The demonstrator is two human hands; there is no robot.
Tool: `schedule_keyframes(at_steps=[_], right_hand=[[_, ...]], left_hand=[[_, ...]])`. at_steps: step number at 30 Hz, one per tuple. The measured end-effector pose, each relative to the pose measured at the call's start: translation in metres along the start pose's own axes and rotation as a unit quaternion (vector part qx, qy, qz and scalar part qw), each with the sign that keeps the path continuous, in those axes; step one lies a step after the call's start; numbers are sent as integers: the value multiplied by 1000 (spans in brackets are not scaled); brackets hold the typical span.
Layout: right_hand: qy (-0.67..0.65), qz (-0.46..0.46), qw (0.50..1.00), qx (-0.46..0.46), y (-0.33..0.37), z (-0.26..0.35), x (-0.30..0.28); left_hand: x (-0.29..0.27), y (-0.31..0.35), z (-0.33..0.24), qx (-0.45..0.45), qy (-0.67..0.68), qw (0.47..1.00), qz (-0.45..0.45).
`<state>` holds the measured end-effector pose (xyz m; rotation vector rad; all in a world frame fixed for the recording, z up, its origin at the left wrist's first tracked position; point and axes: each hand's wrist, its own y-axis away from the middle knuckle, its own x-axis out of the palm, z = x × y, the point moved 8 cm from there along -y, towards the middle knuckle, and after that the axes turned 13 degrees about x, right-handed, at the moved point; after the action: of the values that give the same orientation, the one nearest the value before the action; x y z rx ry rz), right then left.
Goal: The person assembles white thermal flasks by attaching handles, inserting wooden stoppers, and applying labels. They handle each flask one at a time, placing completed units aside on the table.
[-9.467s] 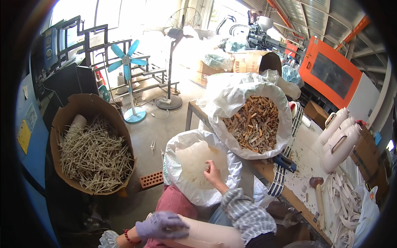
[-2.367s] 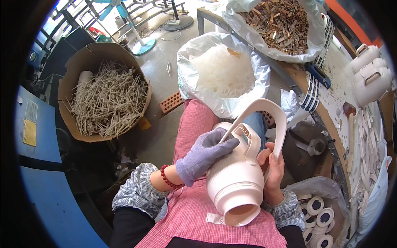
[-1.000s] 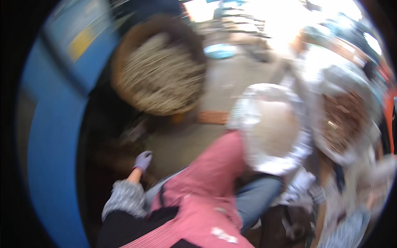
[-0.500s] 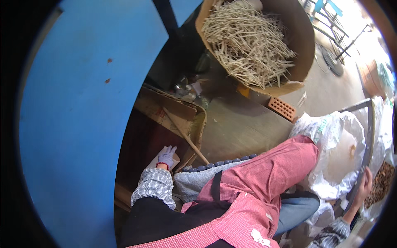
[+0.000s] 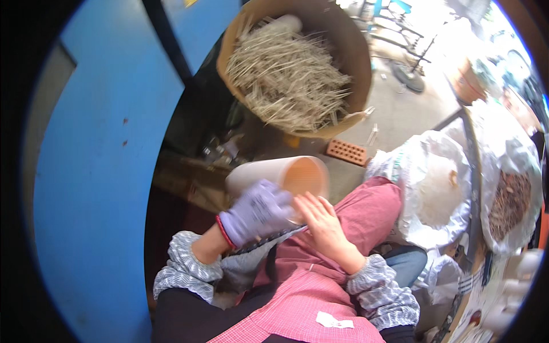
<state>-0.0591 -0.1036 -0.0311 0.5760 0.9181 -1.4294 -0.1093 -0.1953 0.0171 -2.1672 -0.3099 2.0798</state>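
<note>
Holding a white tube (image 5: 274, 177) over my lap w/ both hands, I see the gloved left hand (image 5: 257, 212) clamped on its side, bare right hand (image 5: 326, 226) flat-fingered at its open rim, long axis running left-right, opening twd the right.

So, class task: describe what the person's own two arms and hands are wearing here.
The left hand wears a lavender knit glove, with a red band at the wrist. The right hand is bare. Both forearms are covered by loose sleeves in a fine grey-and-white pattern, gathered at the cuffs.
</note>
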Motion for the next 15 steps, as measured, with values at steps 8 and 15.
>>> schedule_keyframes(at_steps=[8, 15], right_hand=[[-223, -316, 869, 309, 164, -117, -201], [32, -297, 952, 61, 213, -37, -177]], left_hand=[[71, -57, 87, -293, 644, 583, -400], [82, -163, 64, -210, 860, 386, -259]])
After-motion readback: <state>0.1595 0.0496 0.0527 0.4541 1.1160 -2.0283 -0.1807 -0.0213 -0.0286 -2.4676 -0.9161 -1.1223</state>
